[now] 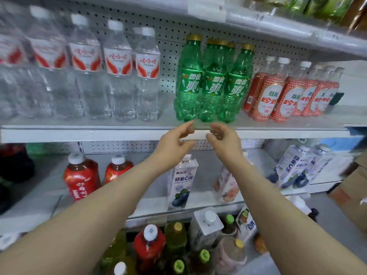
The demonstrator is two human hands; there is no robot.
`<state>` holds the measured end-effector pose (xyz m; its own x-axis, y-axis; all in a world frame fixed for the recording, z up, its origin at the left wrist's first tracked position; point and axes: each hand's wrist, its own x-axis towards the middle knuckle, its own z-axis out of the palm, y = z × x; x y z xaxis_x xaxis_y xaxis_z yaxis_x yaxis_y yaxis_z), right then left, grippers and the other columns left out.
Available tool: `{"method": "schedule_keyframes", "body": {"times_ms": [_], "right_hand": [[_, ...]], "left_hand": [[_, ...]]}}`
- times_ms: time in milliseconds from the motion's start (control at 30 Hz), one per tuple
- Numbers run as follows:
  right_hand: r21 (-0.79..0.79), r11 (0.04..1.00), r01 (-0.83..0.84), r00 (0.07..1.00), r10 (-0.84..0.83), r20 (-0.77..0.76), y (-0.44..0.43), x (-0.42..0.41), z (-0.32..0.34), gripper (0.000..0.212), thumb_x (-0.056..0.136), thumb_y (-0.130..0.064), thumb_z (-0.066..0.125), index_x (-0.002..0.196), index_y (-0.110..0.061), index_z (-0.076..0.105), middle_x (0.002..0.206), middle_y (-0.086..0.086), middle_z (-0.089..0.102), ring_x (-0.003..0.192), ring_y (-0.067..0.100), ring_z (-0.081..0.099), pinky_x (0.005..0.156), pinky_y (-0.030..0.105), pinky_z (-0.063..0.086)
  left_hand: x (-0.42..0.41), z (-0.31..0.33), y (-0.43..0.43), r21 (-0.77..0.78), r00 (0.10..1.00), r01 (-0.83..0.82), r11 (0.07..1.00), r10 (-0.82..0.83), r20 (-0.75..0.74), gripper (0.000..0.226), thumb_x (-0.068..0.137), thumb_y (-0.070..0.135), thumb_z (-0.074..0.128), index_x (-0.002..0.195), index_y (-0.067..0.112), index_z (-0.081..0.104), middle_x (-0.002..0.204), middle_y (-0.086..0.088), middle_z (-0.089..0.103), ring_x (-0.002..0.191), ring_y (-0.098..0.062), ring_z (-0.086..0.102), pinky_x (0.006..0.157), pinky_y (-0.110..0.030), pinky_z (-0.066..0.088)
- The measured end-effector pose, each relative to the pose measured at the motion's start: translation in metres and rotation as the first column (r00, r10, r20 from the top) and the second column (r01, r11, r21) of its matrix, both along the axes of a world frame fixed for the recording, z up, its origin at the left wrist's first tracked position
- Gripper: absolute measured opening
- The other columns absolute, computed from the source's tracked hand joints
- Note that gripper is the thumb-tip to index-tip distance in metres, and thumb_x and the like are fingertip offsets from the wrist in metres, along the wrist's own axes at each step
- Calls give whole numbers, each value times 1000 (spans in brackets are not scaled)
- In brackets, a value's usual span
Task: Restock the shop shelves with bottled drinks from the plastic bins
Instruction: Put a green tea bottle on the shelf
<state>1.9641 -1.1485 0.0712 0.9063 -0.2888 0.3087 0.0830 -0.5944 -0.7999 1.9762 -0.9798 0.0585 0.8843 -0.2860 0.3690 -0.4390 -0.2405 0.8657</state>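
- White perforated panels (170,56) back a shop rack, and the middle shelf (79,133) runs across the view at about hand height.
- On that shelf stand three groups of drinks: clear water bottles (119,76) with red-and-white labels on the left, green soda bottles (213,86) with gold caps in the centre, and red-patterned bottles (268,96) with white caps on the right.
- Both bare forearms reach up from the bottom corners, and the hands meet just below the green soda bottles, at the shelf's front lip.
- The left hand (174,145) holds nothing; its fingers are loosely curled, the forefinger and thumb stretched toward the lip.
- The right hand (224,143) is likewise empty, its fingers slackly bent and close to the left hand's (motion blur makes it hard to tell whether any fingertip touches the lip).
- One level down, the lower shelf (153,205) carries red tea bottles (82,179) on the left and tall cartons (181,183) printed with blueberries.
- At the bottom of the view the restocking supply is crowded together, upright: a red bottle (149,245) with a white cap, yellow-green bottles (175,235) and a white carton (206,225); the bin's own walls are not clearly visible.
- A cardboard box (353,187) sits at the right edge.
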Motion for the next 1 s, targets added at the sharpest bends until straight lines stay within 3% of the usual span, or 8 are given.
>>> {"method": "schedule_keyframes", "body": {"times_ms": [100,200,367,467,567,767,933,1000], "right_hand": [[15,996,-89,996,89,-11,45,-17,-10,37,93,-8,66,130,-8,62,116,4,67,103,14,61,95,28,50],[23,985,-172,985,173,-10,93,-34,-19,37,92,-10,67,129,-14,64,116,-1,67,104,12,62,94,24,50],[16,954,-299,954,299,13,173,-52,-32,36,92,-12,70,127,-13,65,117,0,69,107,10,63,90,12,46],[37,932,-360,933,360,2,223,-61,-42,34,93,-13,68,127,-12,66,119,0,70,108,10,64,93,14,47],[41,897,-440,897,441,-10,273,-70,-52,32,94,-12,67,126,-11,66,119,-1,69,106,7,63,87,4,44],[58,821,-568,820,570,-42,376,-86,-73,32,94,-11,66,126,-13,66,116,0,68,108,13,64,92,15,47],[138,751,-646,752,657,-58,457,-105,-89,30,93,-14,68,122,-18,68,112,-2,69,101,7,64,94,21,49],[189,704,-685,707,704,-62,491,-113,-96,29,93,-12,69,121,-17,68,111,-2,69,98,5,64,90,15,49]], "left_hand": [[-18,-7,45,-6,999,-37,999,37,20,53,91,2,65,140,17,50,115,4,62,111,-8,58,81,-1,43],[-37,-13,94,-9,996,-81,997,82,27,50,91,2,65,138,15,52,113,3,63,103,0,58,86,-2,42],[-64,-29,181,-15,985,-175,984,175,8,43,91,7,66,128,25,57,110,6,67,107,-6,62,99,-24,48],[-82,-36,233,-5,969,-247,969,247,-9,40,92,8,65,127,25,58,109,5,67,98,0,62,94,-20,49],[-100,-39,287,22,953,-303,953,303,-1,39,92,10,66,129,21,58,108,4,68,98,-2,63,96,-24,50],[-140,-50,392,146,896,-445,884,440,61,42,93,12,64,133,19,55,111,5,67,85,7,59,77,-9,49],[-170,-69,473,130,843,-537,833,537,39,41,91,15,67,131,19,57,104,5,69,94,-8,64,95,-32,51],[-185,-78,504,106,818,-574,812,574,38,39,93,15,65,131,18,58,105,3,70,99,-11,66,94,-29,51]]}}
